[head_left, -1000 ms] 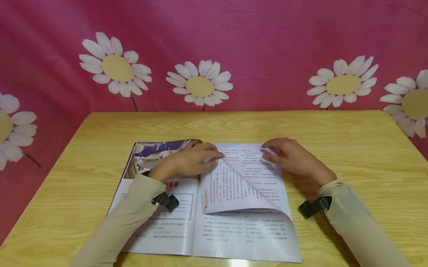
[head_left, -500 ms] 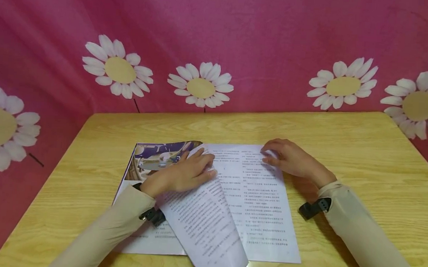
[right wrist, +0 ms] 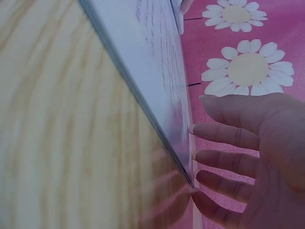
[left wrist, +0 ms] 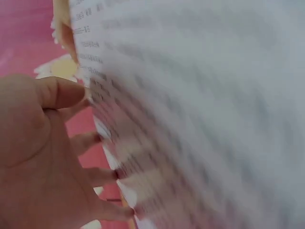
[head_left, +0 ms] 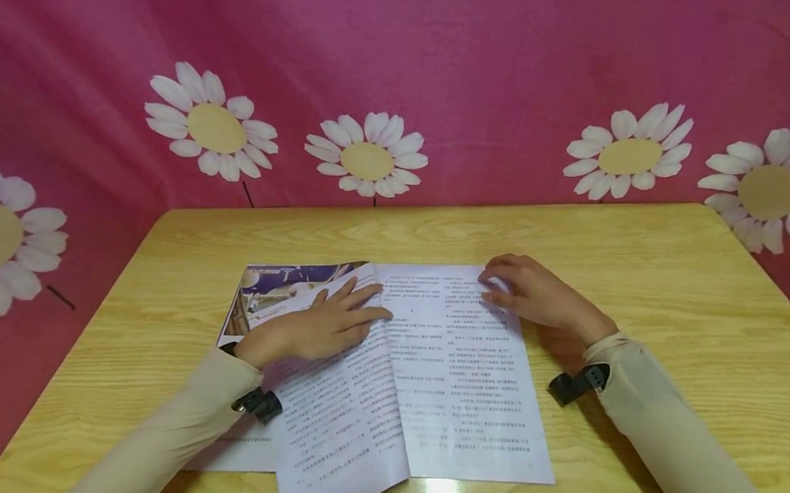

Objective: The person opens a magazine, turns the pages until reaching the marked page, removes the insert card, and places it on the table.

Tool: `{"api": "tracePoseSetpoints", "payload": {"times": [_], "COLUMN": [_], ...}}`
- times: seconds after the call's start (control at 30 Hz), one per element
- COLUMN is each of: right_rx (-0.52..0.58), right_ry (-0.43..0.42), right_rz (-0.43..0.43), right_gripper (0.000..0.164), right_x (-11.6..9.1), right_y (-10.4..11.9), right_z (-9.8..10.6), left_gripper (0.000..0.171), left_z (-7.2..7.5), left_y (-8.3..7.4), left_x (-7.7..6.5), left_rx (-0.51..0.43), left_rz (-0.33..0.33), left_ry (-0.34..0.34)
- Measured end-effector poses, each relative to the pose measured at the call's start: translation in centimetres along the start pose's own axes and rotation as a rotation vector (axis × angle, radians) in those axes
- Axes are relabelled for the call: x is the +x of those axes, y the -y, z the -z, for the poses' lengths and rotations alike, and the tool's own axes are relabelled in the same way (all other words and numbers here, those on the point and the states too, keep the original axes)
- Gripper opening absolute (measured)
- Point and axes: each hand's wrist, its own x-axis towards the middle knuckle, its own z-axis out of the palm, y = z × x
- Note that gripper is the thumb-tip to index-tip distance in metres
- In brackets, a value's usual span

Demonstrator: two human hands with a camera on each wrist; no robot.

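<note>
An open magazine [head_left: 477,407] lies on the wooden table, with printed text on its right page and a colour picture [head_left: 288,289] at the top of its left side. A loose page [head_left: 351,438] slants across the left half, its lower end raised and curved. Over this page my left hand [head_left: 320,324] lies with fingers spread; the left wrist view has its fingertips at the edge of the blurred sheet [left wrist: 205,95]. My right hand [head_left: 533,295] rests at the far right corner of the magazine, fingers loosely bent, touching the edge in the right wrist view.
The light wooden table [head_left: 647,289] extends around the magazine. Behind it hangs a pink cloth [head_left: 497,81] printed with white daisies. Both wrists wear black straps with small devices, the right device [head_left: 572,386] hanging near the table.
The page has swung from the right side over to the left, under my left hand, which has moved left and nearer with its fingers spreading. My right hand has stayed at the corner.
</note>
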Motion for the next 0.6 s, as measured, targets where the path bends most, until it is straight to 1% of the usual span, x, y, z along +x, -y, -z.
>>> {"api": "tracePoseSetpoints", "payload": {"times": [0.1,0.17,0.23,0.27,0.33,0.47,0.53,0.6], "right_rx": [-0.002,0.002,0.000,0.000,0.002,0.001,0.001,0.002], "right_ry": [0.003,0.009,0.009,0.008,0.010,0.015,0.018,0.015], "right_rz": [-0.011,-0.019,-0.020,-0.019,-0.022,-0.035,-0.044,-0.045], "right_gripper": [0.030,0.030,0.030,0.030,0.030,0.030,0.030,0.030], "right_x": [0.0,0.0,0.1,0.1,0.2,0.2,0.2,0.1], "right_y": [0.0,0.0,0.0,0.0,0.0,0.1,0.2,0.1], "right_z": [0.1,0.1,0.1,0.1,0.1,0.1,0.1,0.1], "left_gripper": [0.035,0.029,0.029,0.031,0.039,0.059,0.063,0.064], "left_z": [0.2,0.2,0.2,0.2,0.2,0.3,0.4,0.4], "left_y": [1.0,1.5,1.9,2.0,2.2,2.3,2.2,2.0], "left_x": [-0.2,-0.3,-0.3,-0.3,-0.3,-0.5,-0.6,-0.6], "left_rx": [-0.049,-0.069,-0.051,-0.034,-0.011,0.072,0.110,0.134], "left_rz": [-0.015,-0.011,-0.015,-0.017,-0.001,0.064,0.094,0.114], "left_ry": [-0.039,-0.051,-0.055,-0.053,-0.037,0.006,0.037,0.059]}}
